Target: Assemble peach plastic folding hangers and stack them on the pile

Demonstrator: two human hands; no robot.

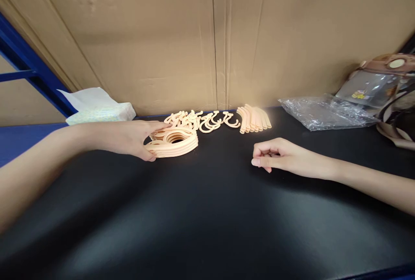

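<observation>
My left hand [126, 138] grips the left end of a stack of cream curved pieces [178, 146] on the black table, thumb at the front and fingers behind. Just behind the stack lies a loose pile of small cream hooks [184, 119], with more hooks [210, 122] spread to its right. Several cream curved tubes [253, 119] lie side by side at the back, right of the hooks. Over the table on the right, my right hand [274, 154] has its fingers curled and pressed together, with nothing seen in them.
A tissue pack [103, 112] sits at the back left. At the back right lie a crumpled clear plastic bag [327, 111] and a clear bag with brown trim [369, 83]. A cardboard wall [168, 42] stands behind the black table [207, 219].
</observation>
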